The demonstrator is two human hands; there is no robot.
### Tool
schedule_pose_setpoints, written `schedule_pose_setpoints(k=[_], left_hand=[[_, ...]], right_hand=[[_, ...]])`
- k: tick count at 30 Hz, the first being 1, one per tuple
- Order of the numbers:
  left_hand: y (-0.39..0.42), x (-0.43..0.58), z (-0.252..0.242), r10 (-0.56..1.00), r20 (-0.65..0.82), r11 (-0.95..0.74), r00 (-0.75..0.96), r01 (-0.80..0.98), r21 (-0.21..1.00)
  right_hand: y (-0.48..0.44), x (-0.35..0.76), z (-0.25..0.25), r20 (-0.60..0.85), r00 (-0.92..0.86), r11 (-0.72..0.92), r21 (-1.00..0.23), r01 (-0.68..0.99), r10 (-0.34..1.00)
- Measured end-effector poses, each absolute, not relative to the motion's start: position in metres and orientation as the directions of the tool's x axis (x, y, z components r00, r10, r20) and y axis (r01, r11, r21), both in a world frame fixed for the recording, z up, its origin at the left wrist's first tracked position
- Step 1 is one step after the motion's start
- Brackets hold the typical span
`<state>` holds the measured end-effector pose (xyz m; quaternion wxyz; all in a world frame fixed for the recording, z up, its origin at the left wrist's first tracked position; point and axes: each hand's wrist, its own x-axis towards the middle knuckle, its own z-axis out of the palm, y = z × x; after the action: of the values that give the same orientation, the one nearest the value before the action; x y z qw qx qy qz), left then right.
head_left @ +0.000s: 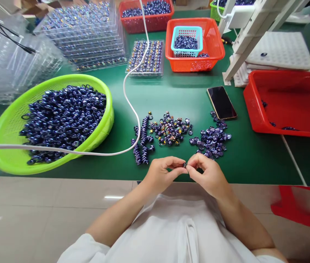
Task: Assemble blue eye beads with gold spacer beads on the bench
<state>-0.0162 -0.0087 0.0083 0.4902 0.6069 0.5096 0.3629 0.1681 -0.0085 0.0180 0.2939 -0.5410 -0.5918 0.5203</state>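
My left hand point(163, 171) and my right hand point(207, 171) meet at the table's front edge, thumbs and forefingers pinched together. Between the fingertips sits a small dark shiny piece point(185, 165), mostly covered, so its exact shape is hidden. Just beyond my right hand lies a pile of flat dark-blue metallic caps point(212, 141). A heap of small dark pieces with gold and coloured glints point(171, 128) spreads past my left hand. To its left, dark-blue rings point(144, 140) stand packed in short rows.
A green basket point(107, 109) full of dark-blue rings stands left, crossed by a white cable point(102, 153). A phone point(222, 102) and a red basket point(257, 122) are to the right. Behind are stacked clear trays point(100, 44), an orange basket point(177, 65) and a metal post point(242, 51).
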Motion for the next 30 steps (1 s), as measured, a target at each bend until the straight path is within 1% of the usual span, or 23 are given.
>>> schedule_pose_setpoints(k=[2,6,8,9,11,14,16,18,21,23,26,30], left_hand=[[-0.010,-0.015,0.006,0.981,-0.023,-0.025,0.194,0.245,0.969],[-0.013,-0.014,0.004,0.971,0.137,-0.182,0.196,0.232,0.955],[-0.015,-0.014,0.004,0.965,0.172,-0.214,0.199,0.214,0.953],[-0.016,-0.014,0.004,0.966,0.167,-0.207,0.197,0.209,0.956],[-0.017,-0.013,0.006,0.977,0.107,-0.143,0.184,0.197,0.970],[-0.016,-0.013,0.009,0.983,-0.088,0.071,0.163,0.110,0.991],[-0.013,-0.012,0.013,0.962,-0.224,0.224,0.159,0.016,0.974],[-0.011,-0.012,0.017,0.937,-0.313,0.326,0.153,-0.063,0.943],[-0.007,-0.010,0.021,0.918,-0.374,0.389,0.128,-0.127,0.912],[-0.006,-0.009,0.022,0.912,-0.394,0.408,0.115,-0.142,0.902],[-0.006,-0.008,0.020,0.903,-0.415,0.429,0.114,-0.147,0.891],[-0.006,-0.007,0.018,0.898,-0.424,0.438,0.121,-0.147,0.887]], right_hand=[[-0.009,0.168,0.016,-0.219,-0.237,-0.138,-0.939,0.316,0.947],[-0.008,0.168,0.015,-0.245,-0.237,-0.178,-0.946,0.271,0.940],[-0.007,0.168,0.015,-0.258,-0.239,-0.195,-0.946,0.258,0.936],[-0.006,0.167,0.015,-0.262,-0.240,-0.200,-0.946,0.256,0.935],[-0.005,0.166,0.015,-0.258,-0.236,-0.192,-0.944,0.268,0.937],[-0.004,0.165,0.012,-0.220,-0.231,-0.146,-0.943,0.299,0.948],[-0.005,0.164,0.009,-0.185,-0.240,-0.113,-0.952,0.285,0.953],[-0.007,0.165,0.006,-0.152,-0.253,-0.090,-0.967,0.240,0.956],[-0.011,0.170,0.000,-0.102,-0.236,-0.060,-0.982,0.178,0.967],[-0.015,0.174,-0.003,-0.073,-0.207,-0.038,-0.985,0.171,0.976],[-0.019,0.179,-0.007,-0.038,-0.190,0.002,-0.979,0.204,0.981],[-0.021,0.181,-0.009,0.031,-0.210,0.082,-0.967,0.240,0.977]])
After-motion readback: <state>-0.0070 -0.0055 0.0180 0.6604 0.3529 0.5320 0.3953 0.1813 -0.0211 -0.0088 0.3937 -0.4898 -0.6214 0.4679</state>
